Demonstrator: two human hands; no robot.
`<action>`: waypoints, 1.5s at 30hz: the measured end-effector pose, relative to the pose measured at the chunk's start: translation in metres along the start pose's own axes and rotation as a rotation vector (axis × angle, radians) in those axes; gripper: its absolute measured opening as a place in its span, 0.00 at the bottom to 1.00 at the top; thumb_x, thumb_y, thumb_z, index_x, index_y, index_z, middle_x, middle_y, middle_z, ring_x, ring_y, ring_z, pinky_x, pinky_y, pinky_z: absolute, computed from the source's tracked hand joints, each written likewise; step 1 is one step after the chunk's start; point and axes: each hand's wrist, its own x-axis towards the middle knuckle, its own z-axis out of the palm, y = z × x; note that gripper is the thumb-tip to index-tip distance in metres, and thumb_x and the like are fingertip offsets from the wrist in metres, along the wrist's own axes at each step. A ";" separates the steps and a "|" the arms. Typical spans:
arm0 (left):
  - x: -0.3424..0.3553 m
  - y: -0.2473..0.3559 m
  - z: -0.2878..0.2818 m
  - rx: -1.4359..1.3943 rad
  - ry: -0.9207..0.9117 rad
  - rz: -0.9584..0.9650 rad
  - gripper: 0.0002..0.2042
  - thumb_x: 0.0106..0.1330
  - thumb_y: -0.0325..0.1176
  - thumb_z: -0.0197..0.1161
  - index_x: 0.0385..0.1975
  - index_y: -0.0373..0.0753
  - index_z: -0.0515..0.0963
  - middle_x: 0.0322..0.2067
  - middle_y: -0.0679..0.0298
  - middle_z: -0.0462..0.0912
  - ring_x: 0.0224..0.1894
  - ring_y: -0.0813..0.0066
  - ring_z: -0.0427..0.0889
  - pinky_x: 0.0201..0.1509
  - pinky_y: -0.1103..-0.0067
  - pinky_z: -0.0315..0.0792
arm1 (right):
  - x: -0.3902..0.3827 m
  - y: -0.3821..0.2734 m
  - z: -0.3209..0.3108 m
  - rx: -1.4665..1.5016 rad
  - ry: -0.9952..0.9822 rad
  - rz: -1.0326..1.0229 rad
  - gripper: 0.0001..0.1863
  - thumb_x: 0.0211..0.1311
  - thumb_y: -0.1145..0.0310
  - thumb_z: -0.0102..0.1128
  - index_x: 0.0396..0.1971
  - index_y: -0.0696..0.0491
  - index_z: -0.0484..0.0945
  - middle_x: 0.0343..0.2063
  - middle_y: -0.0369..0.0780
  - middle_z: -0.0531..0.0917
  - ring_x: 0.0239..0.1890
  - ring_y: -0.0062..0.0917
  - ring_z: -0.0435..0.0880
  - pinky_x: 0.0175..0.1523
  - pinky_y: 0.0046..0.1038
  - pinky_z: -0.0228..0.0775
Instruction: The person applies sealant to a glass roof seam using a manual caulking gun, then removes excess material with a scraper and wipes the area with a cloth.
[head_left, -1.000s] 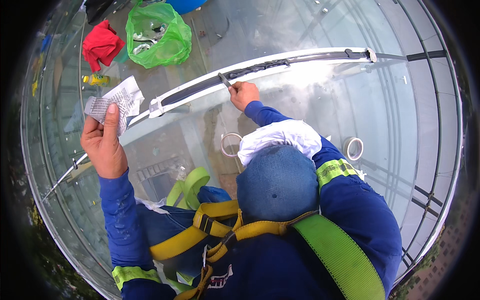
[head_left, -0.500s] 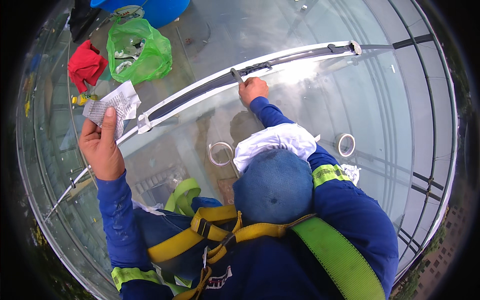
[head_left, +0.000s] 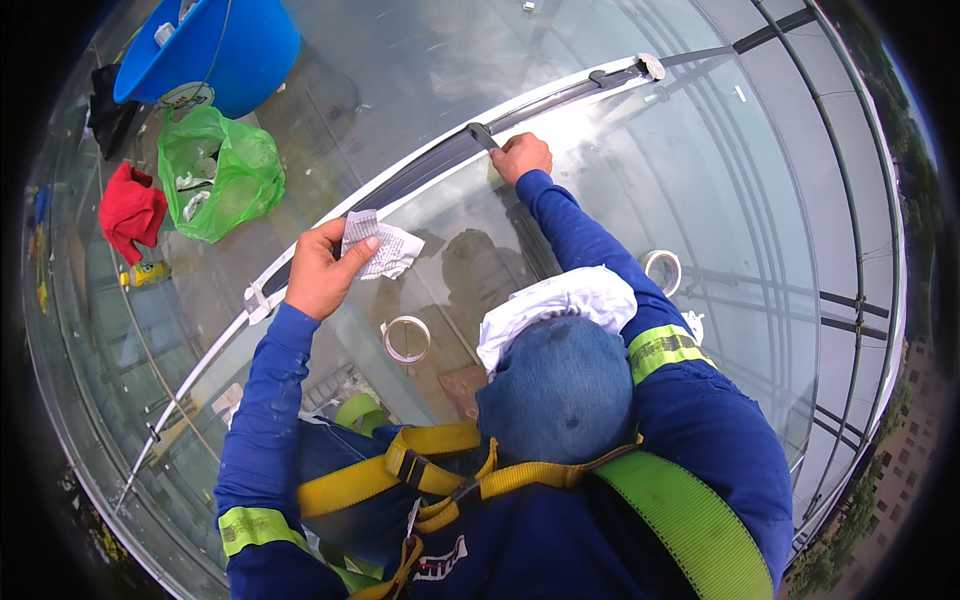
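1. Right hand (head_left: 522,157) is closed around a dark, flat-bladed tool (head_left: 481,135), probably a spatula, though the fingers cover most of the handle.
2. That tool's blade is at the dark joint (head_left: 425,170), which runs between white masking strips (head_left: 440,183) on the glass panels (head_left: 690,180).
3. Left hand (head_left: 330,268) pinches a piece of printed paper (head_left: 383,248) between thumb and fingers, near the joint's left end and well apart from the tool.
4. One tape roll (head_left: 404,359) lies on the glass below the paper; another tape roll (head_left: 675,277) sits beside the right sleeve (head_left: 600,235).
5. At upper left are a blue bucket (head_left: 245,60), a green plastic bag (head_left: 242,180) holding scraps, a red cloth (head_left: 132,210) and a yellow bottle (head_left: 148,273).
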 end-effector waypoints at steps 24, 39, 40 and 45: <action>0.045 -0.129 0.140 0.481 -0.680 0.041 0.14 0.58 0.46 0.73 0.38 0.45 0.88 0.77 0.53 0.24 0.75 0.39 0.13 0.73 0.46 0.18 | 0.129 0.089 -0.095 -0.098 0.040 0.178 0.22 0.44 0.47 0.74 0.32 0.49 0.90 0.34 0.42 0.89 0.41 0.35 0.88 0.51 0.34 0.79; 0.056 -0.112 0.192 0.686 -0.555 0.221 0.10 0.57 0.45 0.72 0.35 0.51 0.89 0.77 0.55 0.22 0.73 0.32 0.13 0.68 0.38 0.15 | 0.182 0.130 -0.150 -0.088 0.123 0.317 0.23 0.40 0.50 0.78 0.35 0.48 0.90 0.37 0.41 0.89 0.43 0.34 0.88 0.51 0.33 0.78; 0.062 -0.108 0.205 0.623 -0.474 0.122 0.10 0.57 0.46 0.72 0.35 0.51 0.88 0.77 0.55 0.23 0.73 0.31 0.13 0.66 0.36 0.14 | 0.185 0.133 -0.153 -0.089 0.121 0.321 0.23 0.39 0.50 0.79 0.35 0.48 0.90 0.37 0.41 0.89 0.43 0.34 0.88 0.51 0.32 0.78; 0.082 -0.097 0.224 0.594 -0.457 -0.128 0.15 0.56 0.50 0.73 0.38 0.52 0.89 0.76 0.59 0.18 0.70 0.27 0.09 0.61 0.30 0.12 | 0.201 0.143 -0.165 -0.092 0.129 0.332 0.23 0.39 0.50 0.79 0.34 0.48 0.90 0.37 0.41 0.89 0.43 0.34 0.88 0.51 0.32 0.78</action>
